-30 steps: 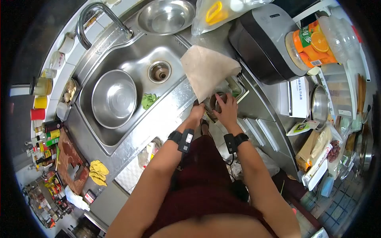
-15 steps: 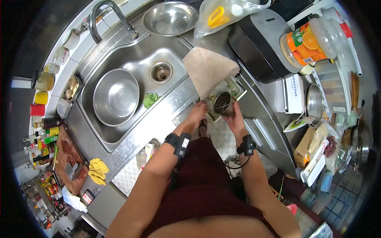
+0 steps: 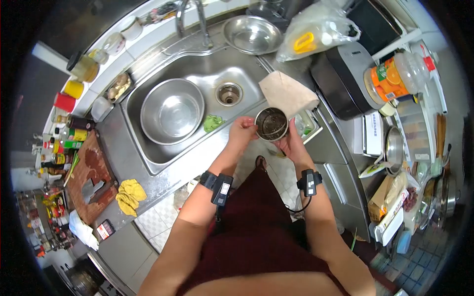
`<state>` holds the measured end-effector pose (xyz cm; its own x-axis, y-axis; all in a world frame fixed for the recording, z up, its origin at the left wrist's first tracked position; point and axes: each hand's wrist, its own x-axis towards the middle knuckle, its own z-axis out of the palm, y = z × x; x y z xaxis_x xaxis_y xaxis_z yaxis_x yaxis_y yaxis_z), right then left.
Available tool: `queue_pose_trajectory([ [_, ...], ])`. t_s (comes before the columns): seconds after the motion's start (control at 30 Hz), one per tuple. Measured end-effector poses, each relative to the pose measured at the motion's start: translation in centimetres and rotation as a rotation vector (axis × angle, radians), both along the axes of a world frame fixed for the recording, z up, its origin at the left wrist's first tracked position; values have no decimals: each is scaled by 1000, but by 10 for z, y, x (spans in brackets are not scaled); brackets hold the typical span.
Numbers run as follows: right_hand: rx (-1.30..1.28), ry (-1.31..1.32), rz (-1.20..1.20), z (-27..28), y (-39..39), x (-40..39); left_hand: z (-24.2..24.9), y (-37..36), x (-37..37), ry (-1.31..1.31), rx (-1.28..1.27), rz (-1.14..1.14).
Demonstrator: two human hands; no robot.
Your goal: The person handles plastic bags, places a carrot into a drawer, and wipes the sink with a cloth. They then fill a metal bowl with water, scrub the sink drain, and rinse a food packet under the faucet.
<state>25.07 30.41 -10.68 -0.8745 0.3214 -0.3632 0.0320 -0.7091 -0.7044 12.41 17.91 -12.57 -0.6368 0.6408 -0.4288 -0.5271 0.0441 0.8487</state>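
Between my two hands is a round metal strainer or cup (image 3: 271,124) with a dark, speckled inside, its opening turned up toward the camera. My left hand (image 3: 242,132) pinches its left rim. Around its lower right side my right hand (image 3: 292,143) is wrapped, with part of the fingers hidden beneath. A beige cloth or paper sheet (image 3: 288,91) lies just above it on the counter edge. An open drawer (image 3: 312,134) shows to the right of my right hand.
The sink (image 3: 148,160) holds a large metal bowl (image 3: 173,112) and a green cloth-like thing (image 3: 213,123). A metal basin (image 3: 253,34), a plastic bag (image 3: 316,34) and a black appliance (image 3: 340,81) stand behind. At left are a cutting board (image 3: 84,197) with a cleaver and a yellow cloth (image 3: 130,196).
The view has shifted, so the sink and counter appear further right. The round metal thing has come up nearer the counter edge and its inside shows more fully.
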Motion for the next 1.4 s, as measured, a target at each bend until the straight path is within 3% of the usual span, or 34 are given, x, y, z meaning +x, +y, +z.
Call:
queue_pose_trajectory([
  [0.03,24,-33,15,5,0,-12,5,-5,-8,4,-17,49],
  [0.13,465,-218,21,17,-4,-56,-3,-10,-40,102,-57,130],
  [0.2,535,-241,96,7,6,-90,-16,-8,-59,127,-71,202],
  [0.3,620,-347,212,-42,33,-147,-24,2,-83,114,-172,342],
  [0.43,731,-486,350,-86,56,-210,-46,22,-108,67,-308,337],
  [0.53,751,-642,476,-171,80,-251,-92,40,-128,-40,-352,309],
  [0.63,901,-807,441,-228,91,-280,-116,58,-142,-88,-396,388],
  [0.8,797,-939,518,-202,94,-286,-143,66,-153,-158,-410,433],
  [0.93,849,-831,672,-241,106,-289,-147,71,-158,-185,-448,436],
  [1.03,1046,-823,652,-202,101,-293,-148,71,-161,-176,-455,420],
  [1.13,891,-690,498,-210,104,-294,-144,74,-164,-159,-442,398],
  [1.17,646,-638,489,-185,105,-290,-141,76,-165,-155,-434,388],
  [1.23,493,-540,358,-129,100,-277,-133,79,-166,-180,-399,370],
  [1.4,91,-329,61,-72,116,-262,-105,80,-165,-192,-363,346],
])
